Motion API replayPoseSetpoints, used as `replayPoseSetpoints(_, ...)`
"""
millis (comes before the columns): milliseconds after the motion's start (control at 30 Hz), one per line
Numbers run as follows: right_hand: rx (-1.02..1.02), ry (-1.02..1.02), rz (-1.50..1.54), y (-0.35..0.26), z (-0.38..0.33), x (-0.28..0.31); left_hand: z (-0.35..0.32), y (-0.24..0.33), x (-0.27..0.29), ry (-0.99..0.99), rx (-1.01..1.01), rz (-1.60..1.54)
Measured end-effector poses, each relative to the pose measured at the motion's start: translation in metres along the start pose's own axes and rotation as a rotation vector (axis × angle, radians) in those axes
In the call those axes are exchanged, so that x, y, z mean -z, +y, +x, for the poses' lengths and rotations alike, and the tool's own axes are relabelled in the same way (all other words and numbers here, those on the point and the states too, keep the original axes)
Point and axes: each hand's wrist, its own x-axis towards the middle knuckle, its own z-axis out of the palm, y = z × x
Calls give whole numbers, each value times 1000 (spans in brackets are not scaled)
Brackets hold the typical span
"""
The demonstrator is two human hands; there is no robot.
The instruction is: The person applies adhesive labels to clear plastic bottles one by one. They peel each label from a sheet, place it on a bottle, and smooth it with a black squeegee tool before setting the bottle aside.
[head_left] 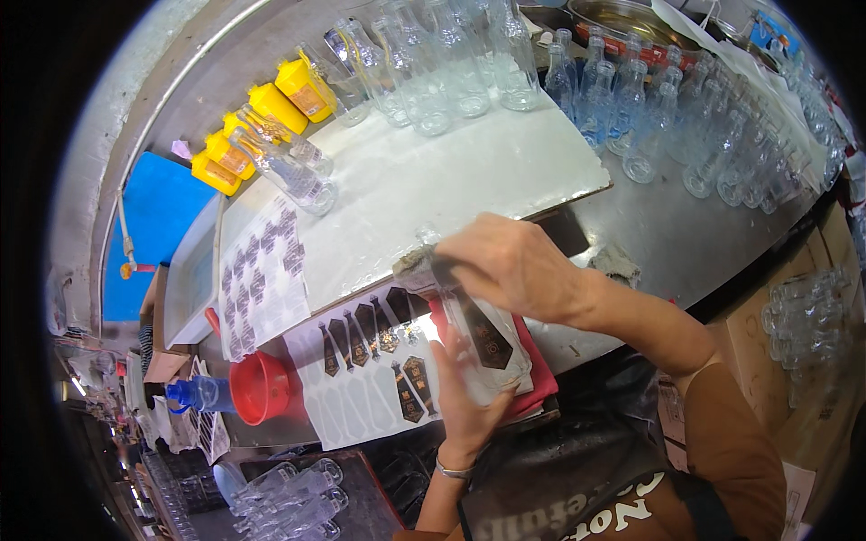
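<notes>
A clear glass bottle [510, 371] lies tilted on a red cloth [538, 365], with a black tie-shaped label [489, 341] on its side. My left hand [465, 401] curls round the bottle's lower part, thumb and fingers against the glass. Over the neck end is my right hand [505, 261], its fingers closed and a little blurred; what they pinch is hidden. Beside those fingers sits a grey-brown rag or sponge [413, 263]. Left of the bottle lies a backing sheet [356, 410] carrying several black-and-gold labels [410, 388] and bare label outlines.
A white board [433, 180] carries clear bottles [433, 81] and a sheet of dark prints [262, 279]. More bottles [667, 117] crowd the right. Yellow containers [305, 90] line the far left. A red cup [260, 388] stands near left; a grey rag [616, 264] lies right.
</notes>
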Motion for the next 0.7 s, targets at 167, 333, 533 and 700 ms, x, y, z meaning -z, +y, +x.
replayPoseSetpoints(167,40,-36,-119,-1,19,3,-1,-3,-3,7,12,-29)
replayPoseSetpoints(333,30,-146,-50,-8,4,4,0,0,-3,2,6,6)
replayPoseSetpoints(533,217,-114,-65,-11,-9,8,-2,3,-2,-8,28,48)
replayPoseSetpoints(700,192,-373,267,-38,-49,19,0,1,-1,8,-24,90)
